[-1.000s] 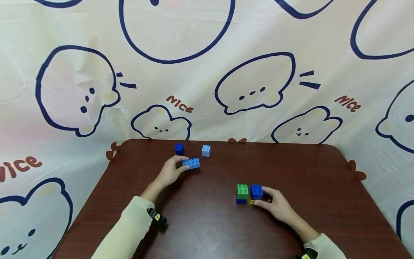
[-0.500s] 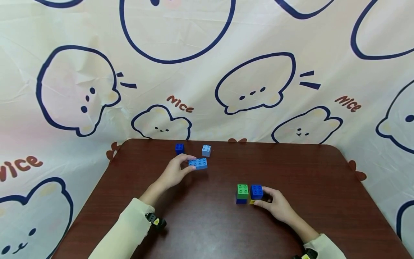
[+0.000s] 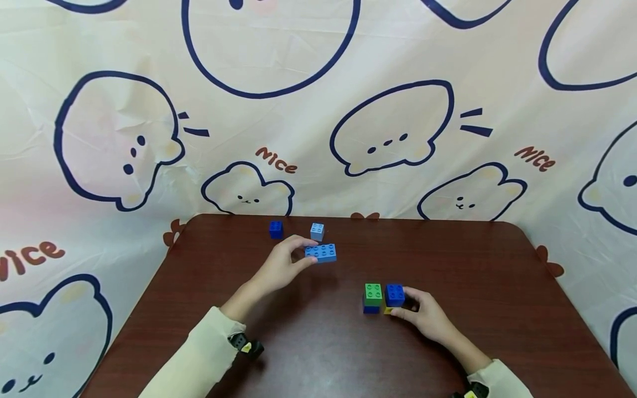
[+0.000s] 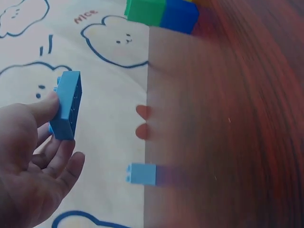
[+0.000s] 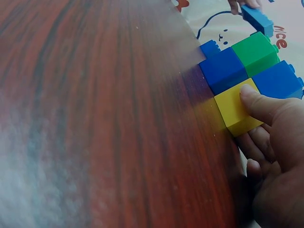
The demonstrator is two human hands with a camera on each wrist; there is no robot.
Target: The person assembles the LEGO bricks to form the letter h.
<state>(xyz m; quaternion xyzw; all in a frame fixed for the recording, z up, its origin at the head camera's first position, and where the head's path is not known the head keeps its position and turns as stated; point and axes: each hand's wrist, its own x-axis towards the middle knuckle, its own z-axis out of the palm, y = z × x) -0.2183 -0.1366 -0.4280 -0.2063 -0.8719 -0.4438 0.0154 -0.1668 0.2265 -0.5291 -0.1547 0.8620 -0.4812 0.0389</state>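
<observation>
My left hand [image 3: 280, 267] pinches a long light blue building block [image 3: 321, 253] between thumb and fingers, raised above the table in the left wrist view [image 4: 66, 107]. On the right, my right hand [image 3: 430, 317] holds a stack of two blocks, its thumb on the yellow block [image 5: 235, 108] below and a blue block [image 3: 395, 295] on top. Just left of that stack stands another, a green block [image 3: 373, 293] on a dark blue block [image 5: 223, 70]. Part of the yellow block is hidden by the thumb.
Near the back edge of the brown table [image 3: 318, 342] sit a small dark blue block [image 3: 276, 229] and a small light blue block [image 3: 317, 231]. A cartoon-printed cloth [image 3: 398, 50] hangs behind the table.
My left hand has carried the long light blue block to the right, passing in front of the small light blue block. The right hand and both stacks have stayed in place.
</observation>
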